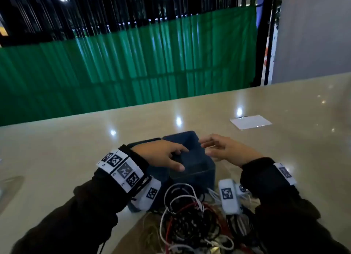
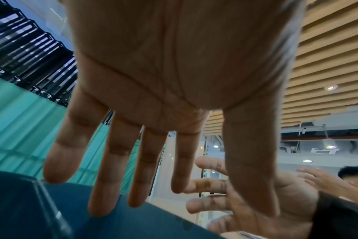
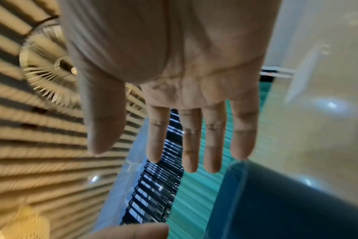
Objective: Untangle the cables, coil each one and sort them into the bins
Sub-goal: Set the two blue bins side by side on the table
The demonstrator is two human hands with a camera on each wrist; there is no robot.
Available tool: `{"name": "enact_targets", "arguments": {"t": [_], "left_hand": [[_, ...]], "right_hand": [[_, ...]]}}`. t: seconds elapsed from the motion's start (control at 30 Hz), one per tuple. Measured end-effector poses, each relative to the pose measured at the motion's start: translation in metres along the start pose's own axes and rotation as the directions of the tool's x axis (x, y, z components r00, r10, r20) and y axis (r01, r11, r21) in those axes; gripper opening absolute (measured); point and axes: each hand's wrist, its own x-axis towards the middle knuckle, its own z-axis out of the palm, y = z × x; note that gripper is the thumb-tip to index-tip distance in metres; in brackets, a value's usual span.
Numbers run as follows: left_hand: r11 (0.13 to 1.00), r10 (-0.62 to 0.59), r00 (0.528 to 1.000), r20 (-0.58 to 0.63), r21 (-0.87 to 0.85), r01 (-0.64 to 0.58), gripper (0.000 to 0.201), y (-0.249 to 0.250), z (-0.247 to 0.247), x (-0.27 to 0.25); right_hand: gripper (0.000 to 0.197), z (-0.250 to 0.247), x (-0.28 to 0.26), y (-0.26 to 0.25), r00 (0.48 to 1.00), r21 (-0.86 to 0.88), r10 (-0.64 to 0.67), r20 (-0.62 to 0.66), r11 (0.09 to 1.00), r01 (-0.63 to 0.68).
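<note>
Two dark bins (image 1: 191,175) stand between tangled cables (image 1: 191,221) and white card (image 1: 250,122).

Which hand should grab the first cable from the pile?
Probably right. The right hand hovers open beside the bins, free to drop back to the cable pile; the left hand lies on them.

White paper sheet (image 1: 250,122) on the glossy beige table (image 1: 76,145), green corrugated fence (image 1: 133,63) beyond.
</note>
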Motion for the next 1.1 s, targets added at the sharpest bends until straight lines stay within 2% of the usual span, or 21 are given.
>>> {"name": "enact_targets", "arguments": {"t": [0.1, 0.17, 0.27, 0.37, 0.43, 0.53, 0.63, 0.7, 0.8, 0.9, 1.1], "left_hand": [[0.999, -0.046, 0.995, 0.092, 0.009, 0.045, 0.062, 0.007, 0.013, 0.001], [0.996, -0.087, 0.992, 0.088, 0.033, 0.085, 0.052, 0.011, 0.023, 0.001], [0.991, -0.103, 0.994, 0.043, 0.094, 0.099, 0.031, 0.018, 0.038, 0.004], [0.990, -0.128, 0.992, 0.021, 0.066, 0.126, 0.017, 0.021, 0.054, 0.009], [0.988, -0.156, 0.988, 0.002, -0.012, 0.156, 0.017, 0.019, 0.062, 0.008], [0.982, -0.181, 0.982, -0.055, -0.066, 0.177, 0.016, 0.016, 0.070, 0.007], [0.984, -0.167, 0.986, -0.027, -0.068, 0.165, 0.017, 0.014, 0.071, 0.013], [0.988, -0.143, 0.990, -0.017, -0.067, 0.141, 0.018, 0.013, 0.071, 0.016], [0.987, -0.130, 0.991, -0.017, -0.095, 0.128, 0.018, 0.008, 0.071, 0.018], [0.986, -0.089, 0.996, 0.002, -0.145, 0.088, 0.017, 0.003, 0.074, 0.018], [0.981, 0.008, 1.000, -0.001, -0.193, -0.008, 0.016, -0.005, 0.074, 0.018]], "right_hand": [[0.034, 0.012, -0.002, 0.016, 0.996, 0.271, -0.027, -0.088, 0.961, 0.050], [0.032, 0.026, -0.003, 0.032, 0.980, 0.390, -0.071, -0.187, 0.910, 0.140], [0.028, 0.038, 0.000, 0.048, 0.954, 0.462, -0.102, -0.283, 0.857, 0.229], [0.018, 0.041, 0.002, 0.052, 0.943, 0.400, -0.149, -0.296, 0.878, 0.264], [0.004, 0.041, 0.006, 0.056, 0.957, 0.279, -0.148, -0.250, 0.935, 0.218], [0.015, 0.040, 0.013, 0.061, 0.969, 0.153, -0.180, -0.168, 0.966, 0.206], [0.004, 0.036, 0.024, 0.071, 0.973, 0.164, -0.167, -0.156, 0.968, 0.193], [0.021, 0.036, 0.029, 0.077, 0.965, 0.161, -0.193, -0.179, 0.962, 0.222], [0.007, 0.038, 0.033, 0.078, 0.959, 0.210, -0.214, -0.186, 0.945, 0.252], [0.019, 0.041, 0.030, 0.084, 0.962, 0.286, -0.216, -0.169, 0.923, 0.258], [0.022, 0.041, 0.031, 0.088, 0.965, 0.354, -0.210, -0.157, 0.900, 0.254]]}}
